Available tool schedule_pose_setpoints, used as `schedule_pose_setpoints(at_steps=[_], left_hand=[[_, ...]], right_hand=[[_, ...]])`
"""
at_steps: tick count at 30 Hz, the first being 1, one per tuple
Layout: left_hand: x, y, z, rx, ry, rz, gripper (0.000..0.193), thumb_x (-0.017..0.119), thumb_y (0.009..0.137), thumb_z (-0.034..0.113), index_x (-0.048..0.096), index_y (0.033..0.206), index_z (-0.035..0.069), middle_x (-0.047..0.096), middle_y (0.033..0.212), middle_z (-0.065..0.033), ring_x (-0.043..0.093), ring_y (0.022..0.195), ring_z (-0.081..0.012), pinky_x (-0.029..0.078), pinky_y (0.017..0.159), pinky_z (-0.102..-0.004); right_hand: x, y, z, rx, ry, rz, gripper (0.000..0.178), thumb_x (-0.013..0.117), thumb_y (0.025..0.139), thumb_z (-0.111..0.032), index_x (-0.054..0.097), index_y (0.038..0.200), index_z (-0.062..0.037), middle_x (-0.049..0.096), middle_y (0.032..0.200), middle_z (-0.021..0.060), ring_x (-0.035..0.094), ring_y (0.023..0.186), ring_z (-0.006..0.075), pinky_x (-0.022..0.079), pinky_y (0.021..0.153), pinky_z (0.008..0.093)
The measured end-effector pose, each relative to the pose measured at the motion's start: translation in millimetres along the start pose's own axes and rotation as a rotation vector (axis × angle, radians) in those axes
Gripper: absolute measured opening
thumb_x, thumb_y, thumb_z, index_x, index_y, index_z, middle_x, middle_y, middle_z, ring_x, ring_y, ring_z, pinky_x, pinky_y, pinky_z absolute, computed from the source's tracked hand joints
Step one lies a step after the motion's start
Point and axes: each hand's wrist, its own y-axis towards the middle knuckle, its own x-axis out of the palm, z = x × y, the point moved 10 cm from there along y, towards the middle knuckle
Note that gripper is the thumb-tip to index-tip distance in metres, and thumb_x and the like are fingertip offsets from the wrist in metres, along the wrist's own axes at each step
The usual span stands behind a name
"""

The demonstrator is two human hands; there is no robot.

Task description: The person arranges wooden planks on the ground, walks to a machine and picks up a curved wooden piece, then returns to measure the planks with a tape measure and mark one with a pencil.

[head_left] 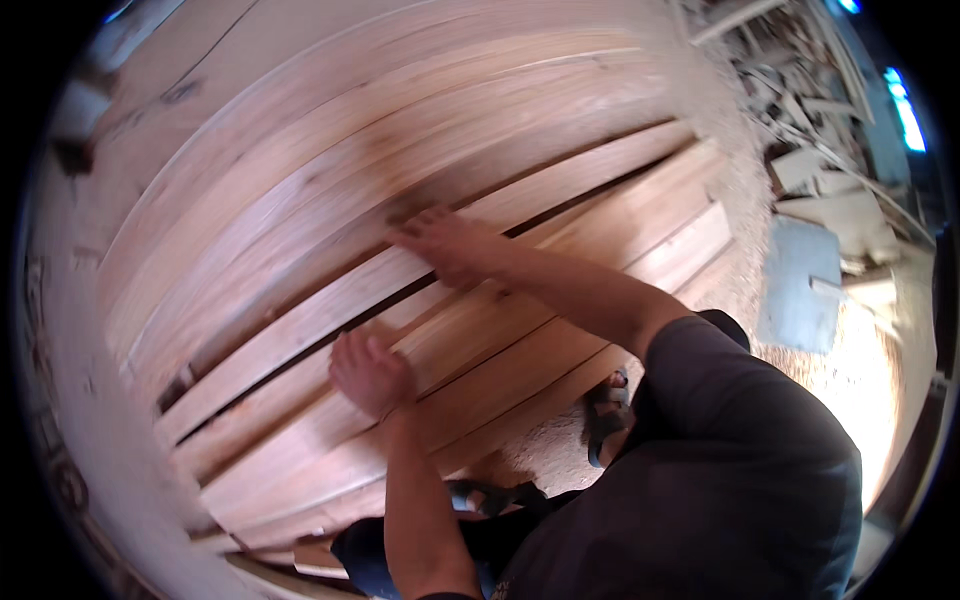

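I have my right hand (445, 243) loosely spread over the long, narrow, pale-brown wooden plank (350, 297) beneath it, seemingly to steady it, while my left hand (372, 375), loosely open, is over the adjacent straight tan wooden plank (435, 315).

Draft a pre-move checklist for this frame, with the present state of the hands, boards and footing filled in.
1. Both hands visible: ok; the bare left hand and bare right hand are over the long, light-brown wooden planks.
2. Grip on a plank: cannot tell; the fingers are blurred.
3. Planks fully closed up: not ok; a long, narrow dark gap runs between two of them.
4. Closed footwear: not ok; dark, open strapped sandals are worn.
5. Scrap clear of the planks: ok for the jumbled brown wood pile at upper right, which lies apart.
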Motion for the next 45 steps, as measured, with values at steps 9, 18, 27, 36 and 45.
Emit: schedule_pose_setpoints(at_steps=[9,18,27,36,45], left_hand=[[-1,-6,-3,-0.087,0.102,-0.097,0.04,0.048,0.097,0.025,0.052,0.127,-0.001,0.048,0.14,-0.0214,0.04,0.133,-0.042,0.032,0.11,-0.0546],[-10,-6,-6,-0.096,0.082,-0.034,0.051,0.05,0.097,0.024,0.041,0.137,-0.005,0.037,0.149,-0.0241,0.029,0.14,-0.0451,0.027,0.114,-0.0557],[-3,-5,-6,-0.113,0.116,-0.077,0.053,0.05,0.097,0.025,0.039,0.139,-0.004,0.037,0.149,-0.0237,0.03,0.14,-0.0433,0.027,0.114,-0.0545],[0,-1,-9,-0.185,0.089,-0.182,0.054,0.052,0.097,0.023,0.038,0.141,-0.004,0.045,0.141,-0.0246,0.036,0.136,-0.0405,0.029,0.112,-0.0511],[12,-8,-2,-0.196,0.0,-0.219,0.056,0.054,0.095,0.023,0.039,0.143,-0.003,0.052,0.134,-0.0247,0.044,0.129,-0.0386,0.032,0.109,-0.0501]], right_hand=[[-1,-5,10,0.054,0.13,-0.045,0.086,0.066,0.074,-0.004,0.028,0.15,-0.0084,0.065,0.109,0.0236,0.065,0.094,0.0407,0.052,0.08,0.0483],[-18,15,3,-0.005,0.073,-0.077,0.082,0.066,0.074,-0.005,0.03,0.148,-0.0082,0.068,0.097,0.0218,0.068,0.084,0.0411,0.054,0.067,0.0473],[-46,24,31,0.046,0.12,0.455,0.053,0.067,0.073,-0.008,0.056,0.124,-0.0042,0.069,0.096,0.0166,0.067,0.083,0.039,0.054,0.073,0.0448],[-4,27,129,0.707,0.437,0.28,0.034,0.074,0.078,-0.016,0.064,0.11,-0.0068,0.062,0.112,0.0175,0.064,0.102,0.0295,0.053,0.086,0.0395],[55,20,201,1.169,1.237,0.681,0.025,0.059,0.089,-0.023,0.067,0.11,-0.0108,0.063,0.107,0.0114,0.061,0.104,0.0265,0.053,0.083,0.037]])
